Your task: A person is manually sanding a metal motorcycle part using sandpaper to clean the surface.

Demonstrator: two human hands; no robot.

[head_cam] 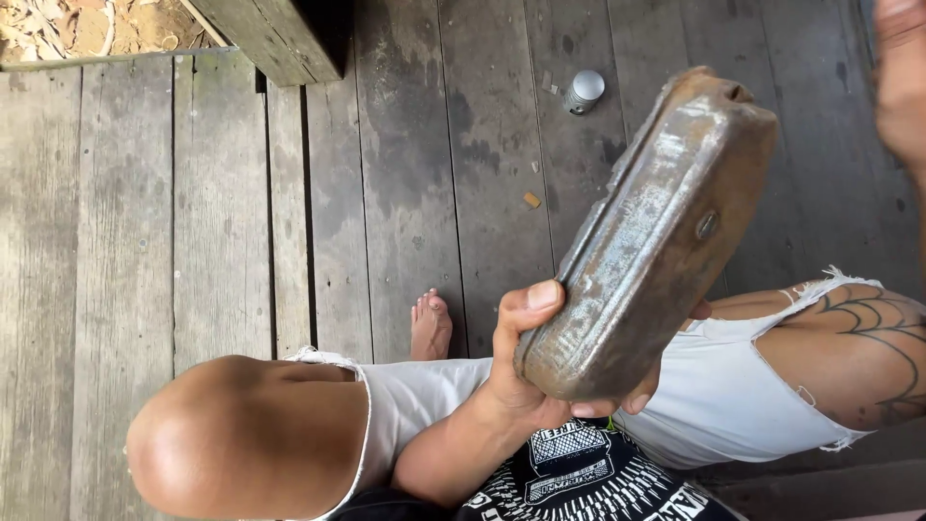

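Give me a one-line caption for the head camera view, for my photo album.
Seated on a plank floor, left hand gripping a rusty metal tin above the lap, right hand raised alongside.

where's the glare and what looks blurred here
Head view: daylight glares on the bare knee and lightly on the rusty metal case in the left hand; the right hand at the edge is soft; floorboards stay sharp.

A house porch: weathered wooden deck boards (pixel 222 212) beside bare ground (pixel 87 24).
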